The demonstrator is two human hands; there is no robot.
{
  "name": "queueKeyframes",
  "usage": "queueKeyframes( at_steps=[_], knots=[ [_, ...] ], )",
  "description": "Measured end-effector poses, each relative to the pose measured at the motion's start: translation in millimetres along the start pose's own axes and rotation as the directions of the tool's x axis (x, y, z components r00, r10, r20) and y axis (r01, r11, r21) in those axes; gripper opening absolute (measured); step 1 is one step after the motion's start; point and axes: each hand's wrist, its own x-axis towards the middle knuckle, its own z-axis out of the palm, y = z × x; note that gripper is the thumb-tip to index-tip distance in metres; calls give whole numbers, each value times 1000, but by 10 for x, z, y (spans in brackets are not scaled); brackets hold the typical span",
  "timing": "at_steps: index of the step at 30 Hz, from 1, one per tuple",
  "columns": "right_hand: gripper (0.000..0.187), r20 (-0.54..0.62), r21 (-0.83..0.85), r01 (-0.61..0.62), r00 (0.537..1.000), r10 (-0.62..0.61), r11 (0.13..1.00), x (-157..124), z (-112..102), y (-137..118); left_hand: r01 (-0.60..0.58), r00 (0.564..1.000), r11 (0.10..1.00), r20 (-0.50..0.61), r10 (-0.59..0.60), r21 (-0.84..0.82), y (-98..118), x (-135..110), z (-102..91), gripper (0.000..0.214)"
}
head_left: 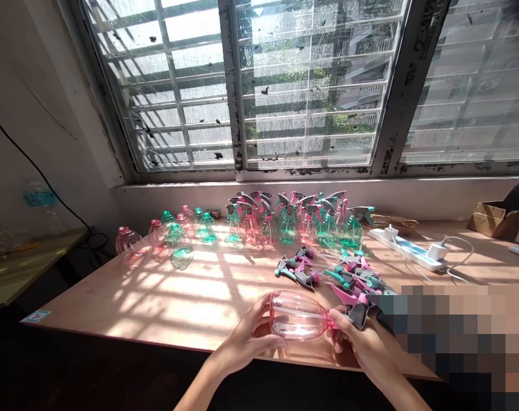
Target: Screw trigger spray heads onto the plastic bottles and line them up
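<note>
My left hand (pixel 247 337) wraps around the base of a clear pink plastic bottle (pixel 297 315), which lies on its side just above the table's front edge. At the bottle's neck, my right hand (pixel 357 338) grips a grey and pink trigger sprayer head (pixel 357 313). Just beyond lies a loose pile of pink, teal and grey sprayer heads (pixel 342 275). Further back stand several finished pink and green spray bottles (pixel 293 220), and to their left several capless pink and green bottles (pixel 176 237).
The wooden table (pixel 169 297) runs under a barred window (pixel 259 85). A white power strip (pixel 407 246) with plugs and cable lies at the right, with cardboard boxes (pixel 494 217) behind it. A lower table (pixel 23 262) stands at the left. A pixelated patch covers the lower right.
</note>
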Motion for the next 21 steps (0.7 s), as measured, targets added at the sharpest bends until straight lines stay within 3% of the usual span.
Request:
queueKeyframes(
  at_steps=[7, 12, 21],
  knots=[
    [38, 20, 72, -31, 999, 29, 997, 16, -18, 53, -27, 999, 1000, -18, 27, 11, -18, -23, 6, 98],
    [40, 84, 100, -27, 996, 18, 995, 23, -12, 37, -12, 999, 1000, -30, 12, -7, -24, -12, -21, 81],
    [37, 103, 125, -68, 993, 55, 990, -5, -6, -17, -17, 1000, 1000, 1, 17, 9, -13, -24, 0, 95]
  ],
)
